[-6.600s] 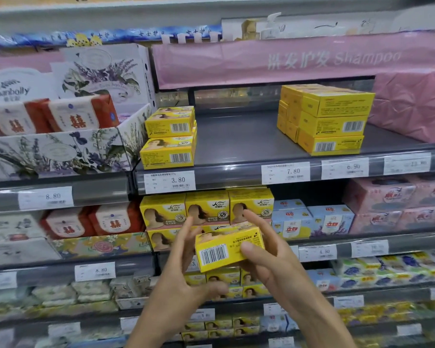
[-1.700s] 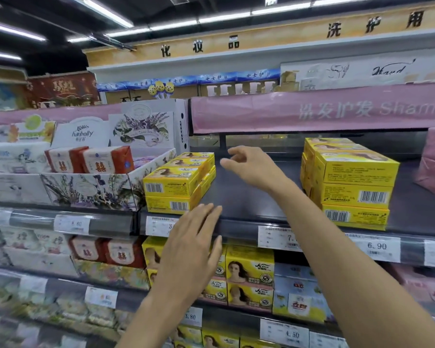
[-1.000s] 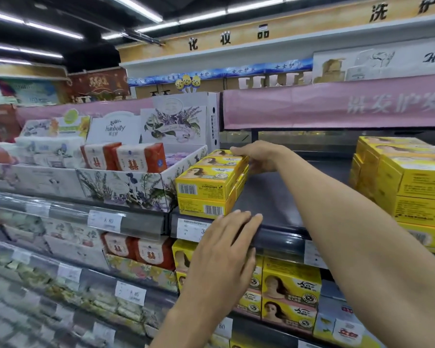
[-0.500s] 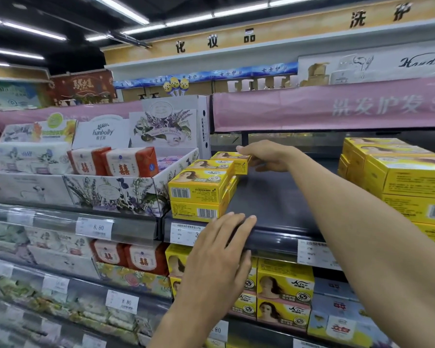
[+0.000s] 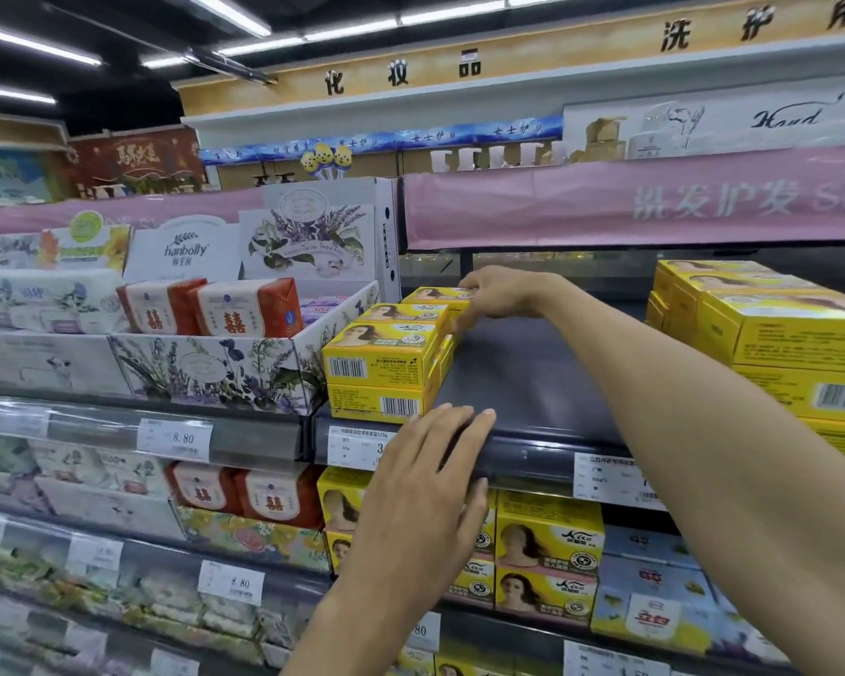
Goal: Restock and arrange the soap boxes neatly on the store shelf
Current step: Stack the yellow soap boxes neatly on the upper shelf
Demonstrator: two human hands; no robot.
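Observation:
Small yellow soap boxes (image 5: 381, 363) stand in a stacked row running back along the left end of the grey upper shelf (image 5: 523, 383). My right hand (image 5: 503, 292) reaches deep into the shelf and grips the rearmost yellow box (image 5: 435, 294) of that row, fingers over its top and thumb at its side. My left hand (image 5: 425, 485) lies flat with straight fingers on the shelf's front rail, just below the front boxes, holding nothing.
A stack of larger yellow boxes (image 5: 776, 334) fills the shelf's right end, with bare shelf between the two stacks. A floral display carton (image 5: 215, 368) borders the row on the left. More yellow soap boxes (image 5: 547, 544) sit on the shelf below.
The yellow box I held in both hands earlier now sits at the back of the upper-shelf row under my right hand. My left hand has settled on the shelf rail.

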